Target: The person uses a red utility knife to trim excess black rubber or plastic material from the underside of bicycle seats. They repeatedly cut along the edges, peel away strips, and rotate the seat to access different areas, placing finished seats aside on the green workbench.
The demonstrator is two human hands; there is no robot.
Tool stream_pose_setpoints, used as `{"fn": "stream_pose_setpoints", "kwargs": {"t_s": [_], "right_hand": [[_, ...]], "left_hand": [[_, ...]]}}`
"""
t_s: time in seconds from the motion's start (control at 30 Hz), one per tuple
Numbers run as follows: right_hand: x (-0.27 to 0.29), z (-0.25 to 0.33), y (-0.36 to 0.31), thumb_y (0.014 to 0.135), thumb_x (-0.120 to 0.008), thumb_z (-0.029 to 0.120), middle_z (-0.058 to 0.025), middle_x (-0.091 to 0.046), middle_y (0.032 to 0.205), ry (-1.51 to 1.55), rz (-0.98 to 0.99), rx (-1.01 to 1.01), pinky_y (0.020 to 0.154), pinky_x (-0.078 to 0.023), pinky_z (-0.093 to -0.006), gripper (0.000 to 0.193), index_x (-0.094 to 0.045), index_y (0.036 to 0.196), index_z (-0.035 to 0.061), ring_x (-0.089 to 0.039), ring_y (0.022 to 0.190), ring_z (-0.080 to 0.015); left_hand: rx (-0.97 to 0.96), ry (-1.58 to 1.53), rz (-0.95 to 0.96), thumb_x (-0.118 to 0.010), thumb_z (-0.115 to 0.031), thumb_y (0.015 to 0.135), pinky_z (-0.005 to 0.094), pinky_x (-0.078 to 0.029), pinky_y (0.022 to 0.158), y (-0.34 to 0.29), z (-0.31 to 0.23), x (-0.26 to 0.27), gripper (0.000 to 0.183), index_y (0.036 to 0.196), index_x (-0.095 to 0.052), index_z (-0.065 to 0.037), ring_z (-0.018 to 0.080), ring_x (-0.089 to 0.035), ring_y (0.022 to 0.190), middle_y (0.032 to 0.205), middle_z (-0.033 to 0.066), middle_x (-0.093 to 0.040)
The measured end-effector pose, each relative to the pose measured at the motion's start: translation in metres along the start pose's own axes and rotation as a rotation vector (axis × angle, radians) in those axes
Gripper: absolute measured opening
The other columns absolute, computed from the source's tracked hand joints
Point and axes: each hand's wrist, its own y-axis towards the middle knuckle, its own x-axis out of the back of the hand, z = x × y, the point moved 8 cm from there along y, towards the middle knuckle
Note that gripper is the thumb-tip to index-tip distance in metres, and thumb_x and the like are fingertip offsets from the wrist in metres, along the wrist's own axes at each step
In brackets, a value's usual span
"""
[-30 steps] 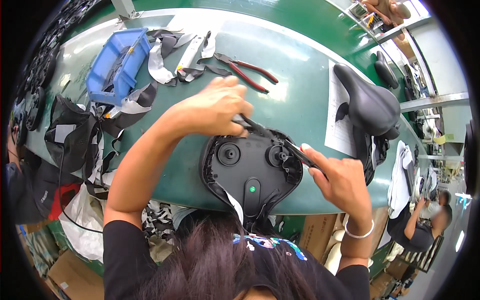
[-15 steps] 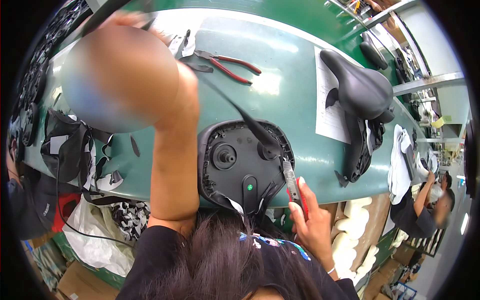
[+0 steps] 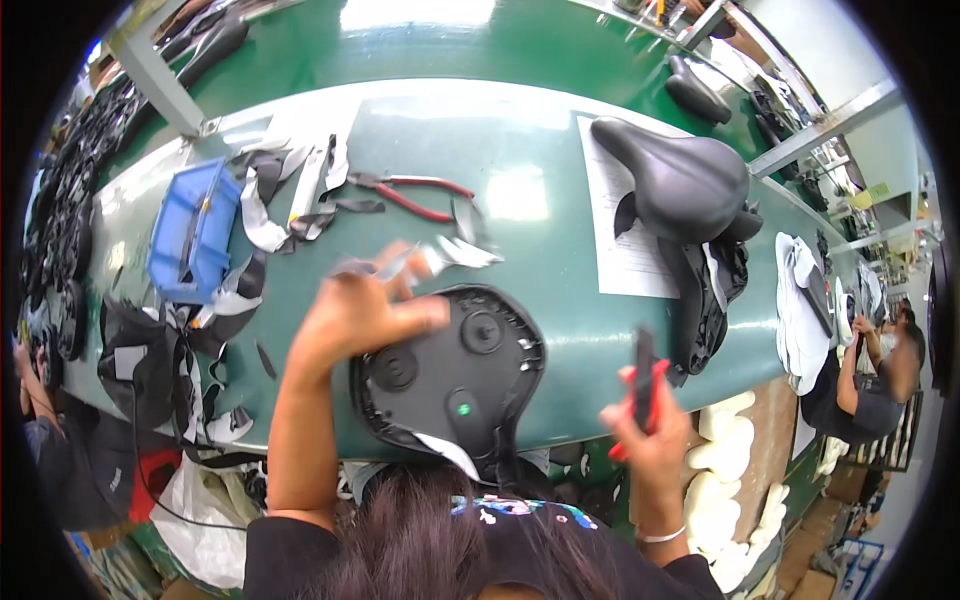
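Note:
An upturned bicycle saddle (image 3: 430, 375) lies at the table's near edge, its black underside and rim of folded cover showing. Over its far left rim my left hand (image 3: 350, 315) is open, thumb stretched out and fingers blurred. A blurred grey-white strip of cover material (image 3: 465, 250) is just beyond the fingertips. My right hand (image 3: 655, 435), closed round a red utility knife (image 3: 645, 395), is raised right of the saddle with the blade upward, apart from it. A pale flap of cover (image 3: 448, 453) hangs along the saddle's near edge.
Red-handled pliers (image 3: 415, 195) lie beyond the saddle. A blue bin (image 3: 192, 235) and cut scraps (image 3: 265, 215) are at left. A finished-looking saddle (image 3: 680, 185) rests on a paper sheet (image 3: 620, 250) at right. Another person (image 3: 865, 385) is at far right.
My left hand has come down from the far left toward the saddle, and the strip it pulled has left the saddle. The knife has moved right, away from the rim. The view has shifted.

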Motion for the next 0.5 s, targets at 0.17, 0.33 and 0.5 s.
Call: {"fn": "stream_pose_setpoints", "kwargs": {"t_s": [0.17,0.33,0.5], "right_hand": [[0.099,-0.002,0.117,0.084,-0.068,0.011,-0.0026,-0.06,0.107,0.042,-0.44,0.281,0.087,-0.045,-0.0252,0.041,-0.056,0.122,0.0013,-0.057,0.094,-0.0107],[0.102,-0.011,0.2,0.082,-0.071,0.015,-0.0035,-0.056,0.119,0.345,-0.235,0.103,0.088,-0.042,-0.0259,0.049,-0.054,0.127,0.0025,-0.053,0.103,-0.0132],[0.055,0.015,0.175,0.079,-0.074,0.019,-0.0038,-0.059,0.097,0.336,-0.209,0.251,0.072,-0.045,-0.0249,0.039,-0.064,0.115,0.0083,-0.054,0.081,-0.0121]], "left_hand": [[0.312,-0.532,0.128,-0.064,-0.031,0.089,0.0253,-0.047,0.075,0.022,0.038,-0.01,0.038,0.109,-0.063,0.001,0.0107,-0.057,0.081,0.094,0.0043,-0.065],[0.358,-0.687,-0.326,-0.049,-0.034,0.096,0.0233,-0.029,0.05,0.038,0.038,0.028,0.034,0.089,-0.064,-0.004,0.0047,-0.036,0.054,0.076,-0.0001,-0.062],[-0.179,-0.276,0.722,-0.064,-0.025,0.089,0.034,-0.053,0.077,-0.02,-0.04,-0.041,0.023,0.096,-0.072,-0.005,0.0169,-0.068,0.081,0.085,0.0081,-0.072]]}}
